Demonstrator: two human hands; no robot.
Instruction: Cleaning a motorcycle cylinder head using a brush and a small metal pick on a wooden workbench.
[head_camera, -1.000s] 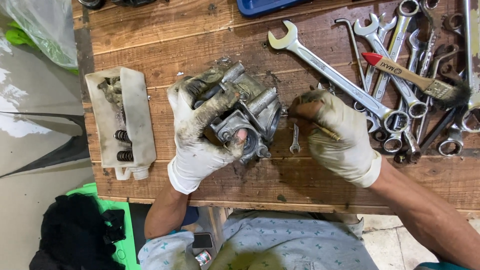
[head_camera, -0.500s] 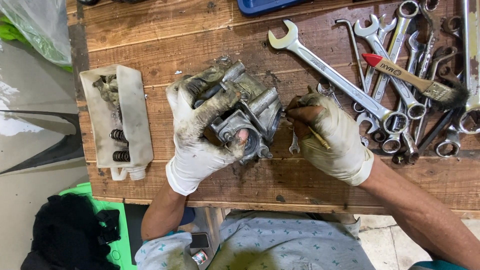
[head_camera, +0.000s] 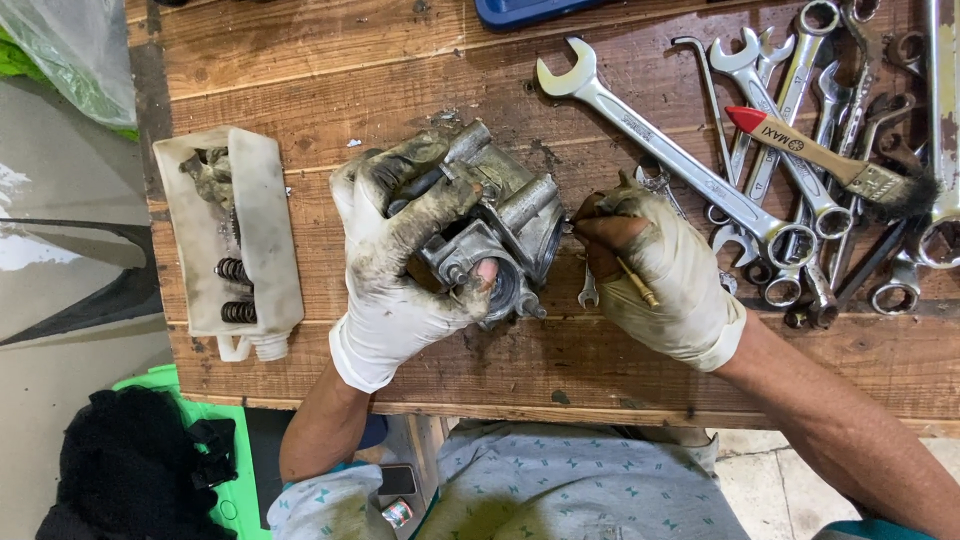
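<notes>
Two gloved hands are engaged: the left hand (head_camera: 400, 265) is clamped around a grimy metal engine part (head_camera: 500, 235) held over the wooden bench (head_camera: 300, 60), while the right hand (head_camera: 660, 270), just to its right, is closed on a thin stick (head_camera: 635, 283) with its near end angled toward the part.

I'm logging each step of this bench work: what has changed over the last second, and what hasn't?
Very little. The right hand, holding a thin stick-like tool, has edged in towards the metal engine part and now sits against its right side. The left hand keeps the same grip on the part. The wrenches, brush and cut plastic container lie where they were.
</notes>
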